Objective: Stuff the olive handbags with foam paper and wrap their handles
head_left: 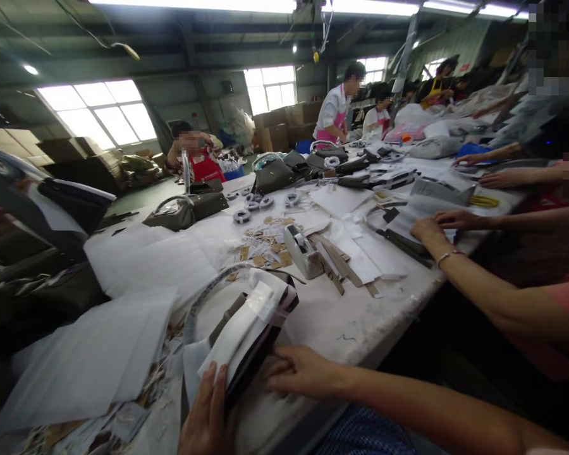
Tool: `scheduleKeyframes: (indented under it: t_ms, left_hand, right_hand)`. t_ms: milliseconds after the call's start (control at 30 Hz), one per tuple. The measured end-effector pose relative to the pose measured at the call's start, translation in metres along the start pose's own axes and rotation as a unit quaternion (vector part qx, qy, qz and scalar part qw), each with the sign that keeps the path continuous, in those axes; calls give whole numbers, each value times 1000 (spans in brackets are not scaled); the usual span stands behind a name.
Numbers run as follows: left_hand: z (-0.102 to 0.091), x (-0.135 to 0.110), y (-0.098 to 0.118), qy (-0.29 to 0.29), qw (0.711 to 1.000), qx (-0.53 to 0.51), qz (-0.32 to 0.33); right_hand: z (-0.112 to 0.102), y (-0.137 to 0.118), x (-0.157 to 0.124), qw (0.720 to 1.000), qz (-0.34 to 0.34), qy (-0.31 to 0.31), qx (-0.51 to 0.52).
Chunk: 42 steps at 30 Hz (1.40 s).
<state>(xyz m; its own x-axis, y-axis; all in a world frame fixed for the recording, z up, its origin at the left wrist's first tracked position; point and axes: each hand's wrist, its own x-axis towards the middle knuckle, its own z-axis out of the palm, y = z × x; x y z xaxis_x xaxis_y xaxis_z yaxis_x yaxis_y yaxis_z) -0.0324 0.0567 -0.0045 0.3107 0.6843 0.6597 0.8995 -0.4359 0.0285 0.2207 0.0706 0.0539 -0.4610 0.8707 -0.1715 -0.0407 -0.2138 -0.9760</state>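
Note:
A dark handbag point(260, 346) lies tilted at the near edge of the table, partly covered with white foam sheet point(247, 322) and clear tape. Its wrapped handle point(189, 316) arches up on the far left side. My left hand point(207, 414) grips the bag's near end, two fingers over the foam and the thumb out of sight. Beside the bag's right side is my right hand point(308, 373), fingers loosely bent and apart, with nothing visible in them. Its fingertips are close to the bag's lower edge; whether they touch it I cannot tell.
A tape dispenser point(303, 251) stands beyond the bag, near cardboard tags point(265, 243) and tape rolls point(241, 217). Foam sheets point(90, 360) are stacked at left. On the right, a co-worker's hands point(431, 230) work on another bag. More bags point(275, 175) and people are farther back.

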Motion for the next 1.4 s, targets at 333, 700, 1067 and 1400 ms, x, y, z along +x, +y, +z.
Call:
scheduleKeyframes:
  t_ms: [333, 700, 1067, 1400]
  left_hand:
    - [10, 24, 27, 32, 999, -29, -22]
    - [22, 14, 22, 19, 999, -40, 19]
    - [30, 15, 2, -6, 995, -79, 65]
    - [7, 25, 33, 20, 993, -79, -87]
  right_hand:
    - [-260, -21, -55, 667, -79, 318, -669]
    - [-300, -20, -52, 690, -77, 320, -645]
    - [-267, -48, -70, 755, -50, 461, -463]
    - [-81, 3, -81, 925, -123, 172, -315]
